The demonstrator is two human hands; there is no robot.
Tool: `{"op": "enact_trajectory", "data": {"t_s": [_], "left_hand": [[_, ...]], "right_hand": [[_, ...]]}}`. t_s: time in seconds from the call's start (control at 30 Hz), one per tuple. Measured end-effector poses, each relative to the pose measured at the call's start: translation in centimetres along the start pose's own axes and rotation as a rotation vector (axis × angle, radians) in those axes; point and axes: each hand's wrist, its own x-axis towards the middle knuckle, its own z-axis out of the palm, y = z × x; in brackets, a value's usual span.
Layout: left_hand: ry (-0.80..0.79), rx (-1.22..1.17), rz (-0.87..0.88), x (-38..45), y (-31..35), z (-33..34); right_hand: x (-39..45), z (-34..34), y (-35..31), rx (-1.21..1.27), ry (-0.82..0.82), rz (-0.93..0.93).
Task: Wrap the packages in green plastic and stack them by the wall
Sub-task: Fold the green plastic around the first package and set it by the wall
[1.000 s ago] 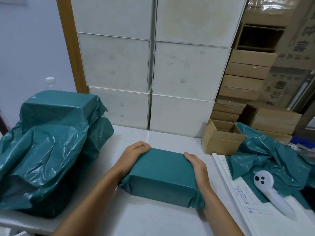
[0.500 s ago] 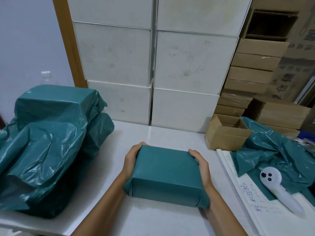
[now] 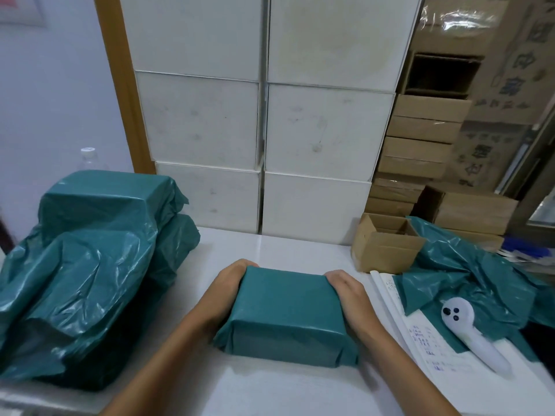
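Observation:
A box-shaped package wrapped in green plastic (image 3: 288,310) sits in the middle of the white table (image 3: 270,388). My left hand (image 3: 228,285) presses its left side and my right hand (image 3: 348,291) grips its right side, fingers curled over the far corners. At the left, a pile of green-wrapped packages (image 3: 90,265) is stacked near the wall. Loose green plastic sheets (image 3: 468,280) lie at the right.
White boxes (image 3: 261,121) are stacked against the back of the table. An open cardboard box (image 3: 384,247) stands at the back right, with brown cartons (image 3: 420,145) behind it. A white handheld scanner (image 3: 468,331) rests on a written notebook (image 3: 420,340). A bottle cap (image 3: 87,151) peeks behind the pile.
The package has turned to lie squarer to me and a little farther back, with both hands staying on its sides. The camera view has shifted slightly.

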Motion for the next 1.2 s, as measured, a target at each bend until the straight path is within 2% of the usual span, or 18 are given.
{"op": "enact_trajectory", "data": {"t_s": [0.07, 0.13, 0.23, 0.33, 0.47, 0.67, 0.77, 0.87, 1.07, 1.13, 1.2], "left_hand": [[0.065, 0.088, 0.045, -0.1, 0.1, -0.4], [0.102, 0.038, 0.056, -0.4, 0.1, 0.4], [0.119, -0.327, -0.085, -0.7, 0.1, 2.4], [0.153, -0.528, -0.14, 0.5, -0.2, 3.1], [0.207, -0.563, -0.132, 4.1, 0.1, 3.1], [0.21, -0.638, -0.218, 12.0, 0.8, 3.1], [0.226, -0.61, -0.201, 16.6, 0.4, 2.5], [0.232, -0.541, -0.186, 19.5, 0.0, 2.4], [0.357, -0.182, 0.129, 20.9, -1.1, 2.2], [0.414, -0.011, 0.231, 21.3, -1.6, 1.7], [0.535, 0.153, 0.287, 21.8, -1.9, 1.3]], "right_hand": [[-0.1, -0.6, -0.2, -0.038, 0.077, -0.087], [0.2, -0.2, 0.1, 0.04, 0.087, -0.041], [0.9, 1.1, 1.1, 0.205, 0.065, 0.139], [2.1, 1.1, 1.3, 0.267, 0.073, 0.153], [6.1, 1.1, 1.0, 0.246, 0.11, 0.128], [14.2, 1.4, 0.0, 0.221, 0.182, 0.164], [17.5, 1.6, -0.5, 0.172, 0.189, 0.122], [19.6, 1.3, -0.2, 0.153, 0.306, 0.087], [21.0, 0.9, 0.5, 0.046, 0.552, 0.032], [20.7, 0.6, 0.5, 0.039, 0.579, 0.001], [20.7, 0.6, 0.5, 0.03, 0.581, -0.015]]}}
